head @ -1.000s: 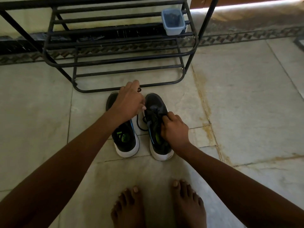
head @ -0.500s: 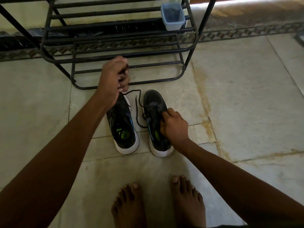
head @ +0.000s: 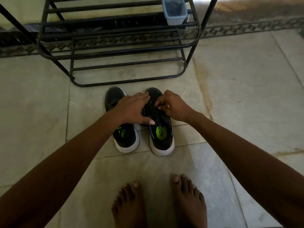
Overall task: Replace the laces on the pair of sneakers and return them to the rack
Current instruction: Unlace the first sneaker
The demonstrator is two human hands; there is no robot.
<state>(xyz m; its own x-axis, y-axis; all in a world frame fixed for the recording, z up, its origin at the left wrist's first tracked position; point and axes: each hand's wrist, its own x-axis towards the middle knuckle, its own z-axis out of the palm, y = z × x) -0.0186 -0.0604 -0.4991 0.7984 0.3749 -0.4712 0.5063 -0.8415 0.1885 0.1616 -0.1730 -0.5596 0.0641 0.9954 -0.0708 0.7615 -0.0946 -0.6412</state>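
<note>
Back from near the rack [head: 115,51], left hand [head: 133,111] rests flat-fingered on the right sneaker [head: 160,129]; right hand [head: 172,107] pinches its lace [head: 150,106].

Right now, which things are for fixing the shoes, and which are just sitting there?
For the job:
left black sneaker with white sole
right black sneaker with white sole
black lace
black metal rack
left hand
right hand

Just lying about:
small blue-grey plastic tub on the rack

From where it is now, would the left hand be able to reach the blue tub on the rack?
Probably yes. The left hand rests on the right sneaker, and nothing blocks the way up to the tub on the rack, though it means leaning forward.
</note>
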